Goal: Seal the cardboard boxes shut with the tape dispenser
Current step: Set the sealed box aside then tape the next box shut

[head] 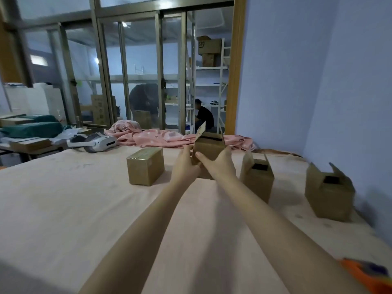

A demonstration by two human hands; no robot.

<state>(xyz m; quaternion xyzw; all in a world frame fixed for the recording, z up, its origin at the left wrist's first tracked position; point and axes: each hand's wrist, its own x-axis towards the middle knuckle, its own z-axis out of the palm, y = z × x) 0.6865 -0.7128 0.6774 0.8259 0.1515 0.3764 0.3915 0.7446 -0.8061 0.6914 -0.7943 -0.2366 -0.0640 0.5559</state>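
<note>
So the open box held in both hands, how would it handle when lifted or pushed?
The held box is probably light: the left hand and right hand carry it at arm's length. Its raised flaps look floppy. Set on the soft bed, it might tip.

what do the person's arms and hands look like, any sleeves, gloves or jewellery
Both forearms are bare as far as the frame shows, with no sleeve in view. The left hand and right hand wear no gloves; no watch, bracelet or ring is visible.

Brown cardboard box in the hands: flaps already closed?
No: the brown cardboard box, held by the left hand and right hand, has its flaps standing up.
</note>
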